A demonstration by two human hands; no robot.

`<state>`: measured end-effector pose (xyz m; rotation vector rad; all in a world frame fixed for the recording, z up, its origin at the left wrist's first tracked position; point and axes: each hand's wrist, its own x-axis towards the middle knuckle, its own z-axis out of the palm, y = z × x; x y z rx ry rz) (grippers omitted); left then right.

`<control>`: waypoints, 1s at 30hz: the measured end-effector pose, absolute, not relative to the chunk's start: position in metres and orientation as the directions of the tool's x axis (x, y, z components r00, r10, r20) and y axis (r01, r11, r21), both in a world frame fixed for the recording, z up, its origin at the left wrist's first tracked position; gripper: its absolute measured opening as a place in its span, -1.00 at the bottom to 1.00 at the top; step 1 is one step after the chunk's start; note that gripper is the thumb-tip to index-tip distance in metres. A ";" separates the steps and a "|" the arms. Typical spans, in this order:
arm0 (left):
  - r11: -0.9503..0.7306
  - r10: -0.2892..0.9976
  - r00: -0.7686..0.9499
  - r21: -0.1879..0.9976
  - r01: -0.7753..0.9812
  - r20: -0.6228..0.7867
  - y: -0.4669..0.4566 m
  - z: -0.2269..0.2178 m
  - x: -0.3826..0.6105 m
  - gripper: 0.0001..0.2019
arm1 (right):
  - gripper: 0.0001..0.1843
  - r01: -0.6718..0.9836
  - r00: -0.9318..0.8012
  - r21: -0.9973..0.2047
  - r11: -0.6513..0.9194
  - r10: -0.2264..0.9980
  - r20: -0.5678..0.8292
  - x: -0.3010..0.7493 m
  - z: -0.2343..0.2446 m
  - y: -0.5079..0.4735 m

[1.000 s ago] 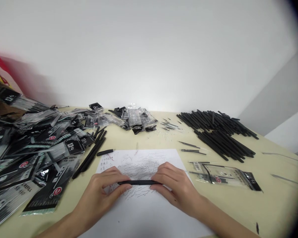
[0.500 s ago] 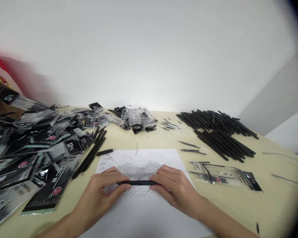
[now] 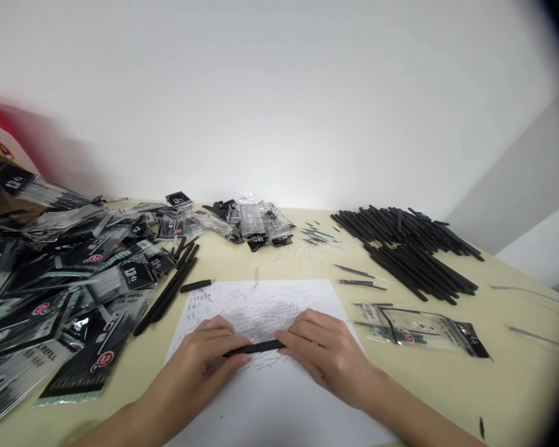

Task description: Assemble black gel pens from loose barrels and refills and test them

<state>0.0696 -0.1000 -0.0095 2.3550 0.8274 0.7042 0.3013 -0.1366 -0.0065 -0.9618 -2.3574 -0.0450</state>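
A slim black pen (image 3: 264, 346), without a cap on it that I can see, lies crosswise between my hands above a scribbled white sheet of paper (image 3: 279, 397). My left hand (image 3: 205, 357) pinches its left end between thumb and fingers. At the other end my right hand (image 3: 323, 351) grips it, thumb hidden beneath the fingers. Handwriting and wavy pen lines cover the upper part of the sheet. At the paper's top left corner rests a black pen cap (image 3: 196, 285).
Refill packets (image 3: 97, 267) heap up on the left, with several black pens (image 3: 168, 292) beside them. More wrappers (image 3: 261, 220) sit at the back. Rows of black pens (image 3: 419, 267) fill the back right, near loose refills (image 3: 361, 283) and an opened packet (image 3: 423, 329).
The pen has tilted, its right end now slightly higher. My hands have come closer together, the right hand shifting left, so less of the pen shows between them.
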 end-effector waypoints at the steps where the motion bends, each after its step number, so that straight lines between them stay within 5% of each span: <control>1: -0.681 0.667 0.686 0.612 0.401 0.292 -0.100 -0.010 0.070 -0.85 | -0.83 0.648 -0.569 -0.158 0.745 0.612 0.549 0.301 -0.006 -0.137; 8: -0.768 0.619 0.666 0.496 0.405 0.416 -0.098 -0.017 0.068 -0.83 | -0.83 0.671 -0.589 -0.048 0.740 0.571 0.572 0.295 -0.004 -0.143; 11: -0.820 0.569 0.626 0.426 0.383 0.533 -0.098 -0.014 0.068 -0.84 | -0.74 0.665 -0.485 -0.351 0.659 0.739 0.468 0.288 -0.002 -0.148; 14: -0.868 0.493 0.632 0.297 0.397 0.598 -0.100 -0.009 0.066 -0.85 | -0.61 0.537 -0.375 -0.769 0.346 0.915 0.150 0.283 0.002 -0.150; 17: -0.895 0.430 0.673 0.191 0.403 0.602 -0.101 -0.007 0.064 -0.82 | -0.59 0.389 -0.414 -0.920 0.052 0.902 -0.124 0.282 0.006 -0.149; 19: -0.901 0.415 0.685 0.166 0.401 0.599 -0.101 -0.009 0.064 -0.81 | -0.61 0.425 -0.415 -0.901 0.091 0.904 -0.105 0.283 0.005 -0.148; 21: -0.885 0.453 0.673 0.200 0.421 0.585 -0.099 -0.011 0.065 -0.84 | -0.66 0.555 -0.396 -0.774 0.305 0.915 0.077 0.284 0.002 -0.148; 24: -0.844 0.535 0.661 0.297 0.447 0.526 -0.098 -0.013 0.068 -0.86 | -0.72 0.731 -0.464 -0.355 0.583 0.806 0.367 0.284 -0.006 -0.147; 26: -0.834 0.552 0.665 0.328 0.445 0.502 -0.097 -0.013 0.069 -0.85 | -0.72 0.761 -0.529 -0.151 0.630 0.740 0.416 0.284 -0.011 -0.148; 28: -0.838 0.546 0.668 0.323 0.441 0.506 -0.097 -0.012 0.069 -0.84 | -0.70 0.757 -0.541 -0.152 0.635 0.740 0.400 0.281 -0.012 -0.150; 30: -0.852 0.522 0.671 0.286 0.438 0.526 -0.097 -0.011 0.068 -0.84 | -0.68 0.726 -0.498 -0.339 0.598 0.798 0.339 0.278 -0.007 -0.153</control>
